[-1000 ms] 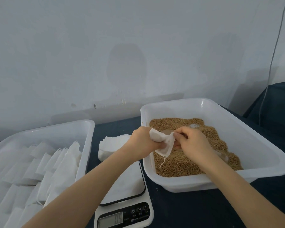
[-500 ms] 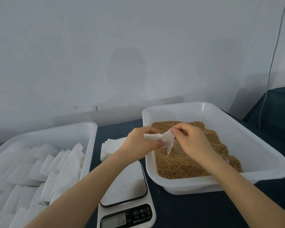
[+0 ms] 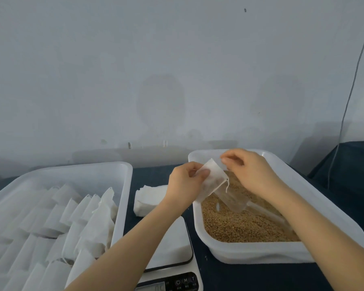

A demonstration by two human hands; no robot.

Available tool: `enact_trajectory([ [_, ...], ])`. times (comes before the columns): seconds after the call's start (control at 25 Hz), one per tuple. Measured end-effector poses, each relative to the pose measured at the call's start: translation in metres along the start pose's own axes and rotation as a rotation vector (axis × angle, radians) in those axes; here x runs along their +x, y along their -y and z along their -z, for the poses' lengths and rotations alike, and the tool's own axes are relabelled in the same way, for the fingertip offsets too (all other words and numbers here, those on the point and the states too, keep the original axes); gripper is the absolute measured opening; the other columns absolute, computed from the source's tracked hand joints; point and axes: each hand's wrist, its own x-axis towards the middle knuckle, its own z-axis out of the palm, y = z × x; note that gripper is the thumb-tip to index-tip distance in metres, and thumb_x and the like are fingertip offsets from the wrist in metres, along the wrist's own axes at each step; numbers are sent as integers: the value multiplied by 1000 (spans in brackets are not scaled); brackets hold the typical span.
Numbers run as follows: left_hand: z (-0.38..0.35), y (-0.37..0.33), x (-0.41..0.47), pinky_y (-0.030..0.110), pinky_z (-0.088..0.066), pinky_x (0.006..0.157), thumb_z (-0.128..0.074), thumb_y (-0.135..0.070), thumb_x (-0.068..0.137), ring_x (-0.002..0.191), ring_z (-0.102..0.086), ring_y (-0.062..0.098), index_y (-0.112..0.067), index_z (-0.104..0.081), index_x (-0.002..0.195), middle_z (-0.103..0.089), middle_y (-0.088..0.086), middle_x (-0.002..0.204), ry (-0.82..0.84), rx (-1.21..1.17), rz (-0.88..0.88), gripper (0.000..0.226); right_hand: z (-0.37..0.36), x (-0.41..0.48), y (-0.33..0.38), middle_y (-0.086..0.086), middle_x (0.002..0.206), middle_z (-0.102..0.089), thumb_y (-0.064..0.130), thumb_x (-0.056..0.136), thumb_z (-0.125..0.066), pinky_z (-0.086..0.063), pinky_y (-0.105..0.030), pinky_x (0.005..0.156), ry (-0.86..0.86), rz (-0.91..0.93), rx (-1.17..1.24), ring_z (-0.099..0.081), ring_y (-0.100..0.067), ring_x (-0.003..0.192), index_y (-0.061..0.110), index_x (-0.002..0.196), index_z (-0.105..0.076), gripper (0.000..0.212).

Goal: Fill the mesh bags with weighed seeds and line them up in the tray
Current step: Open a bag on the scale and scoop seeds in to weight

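My left hand (image 3: pixel 185 183) pinches a small white mesh bag (image 3: pixel 213 180) by its left corner, above the near left part of the seed tray (image 3: pixel 328 208). My right hand (image 3: pixel 250 171) pinches the bag's upper right edge with fingertips. A drawstring hangs from the bag's right side. Brown seeds (image 3: pixel 240 225) fill the seed tray, and a clear scoop (image 3: pixel 233 201) lies in them under the bag. On the left, a white tray (image 3: pixel 78 175) holds several rows of filled white bags (image 3: pixel 93 223).
A digital scale (image 3: pixel 172 248) with a white platform sits between the two trays, its display at the bottom edge. A stack of flat unfilled bags (image 3: pixel 149 199) lies behind the scale. The table has a dark blue cloth. A thin cable (image 3: pixel 353 85) hangs down the wall on the right.
Both hands have risen and moved back over the seed tray. The crumpled bag has been spread flat between them, with my right hand shifted to its upper edge.
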Motion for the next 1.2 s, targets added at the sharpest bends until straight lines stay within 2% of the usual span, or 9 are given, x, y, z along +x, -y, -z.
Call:
enact_trajectory([
  [0.12,4,-1,-6,24,-55,66,-63,-27,91,78,-67,14,-20,-71,88,-73,-2,83,-63,-330,64,10,-3,-12,-13,18,100,-66,32,95,-51,-46,-28,90,7,-161,141,-61,-7,99,28,114,-65,23],
  [0.24,10,-3,-13,33,-56,68,-63,-22,92,78,-67,17,-14,-70,91,-72,0,82,-89,-566,106,10,-16,-23,-11,13,93,-72,27,93,-56,-52,-33,88,22,-237,368,-67,-9,92,28,105,-70,18],
  [0.4,28,-5,-22,33,-54,66,-61,-19,92,78,-67,18,-10,-68,94,-71,3,84,-76,-622,111,11,-26,-24,16,7,86,-74,25,90,-61,-57,-27,73,-11,-194,596,-70,-8,81,26,94,-72,11],
  [0.52,44,-4,-30,37,-55,72,-61,-18,93,83,-66,24,-7,-67,97,-71,9,89,-87,-631,110,13,-37,-22,37,5,83,-74,25,90,-61,-55,-28,74,-11,-126,621,-70,-9,79,23,92,-72,11],
  [0.64,65,0,-36,32,-54,70,-64,-22,91,85,-68,21,-11,-69,97,-73,4,90,-109,-490,88,13,-46,-22,52,10,78,-72,25,89,-63,-48,-21,70,-24,-38,505,-66,-2,73,25,85,-72,11],
  [0.76,97,12,-43,24,-56,68,-67,-21,88,74,-69,12,-16,-68,83,-74,-4,77,-123,-251,51,7,-56,-23,62,17,72,-70,28,86,-65,-44,-10,63,-7,27,370,-63,4,71,33,77,-71,12],
  [0.92,126,36,-53,8,-42,58,-67,-28,86,62,-62,-4,-27,-64,75,-71,-16,67,-84,217,58,12,-80,-27,63,17,71,-69,30,86,-67,-41,-4,57,100,36,209,-60,6,70,33,77,-70,10],
  [1.08,130,58,-57,26,-52,80,-65,-35,87,80,-64,3,-30,-65,83,-70,-16,79,37,434,71,7,-102,-35,51,13,62,-65,26,88,-65,-37,-5,50,184,-15,162,-56,6,54,21,83,-73,11],
  [1.2,129,63,-59,33,-51,84,-62,-41,88,85,-62,6,-37,-62,80,-66,-21,83,59,544,52,9,-109,-44,43,12,67,-68,27,88,-65,-37,-4,50,217,-28,135,-55,8,52,19,84,-74,12],
])
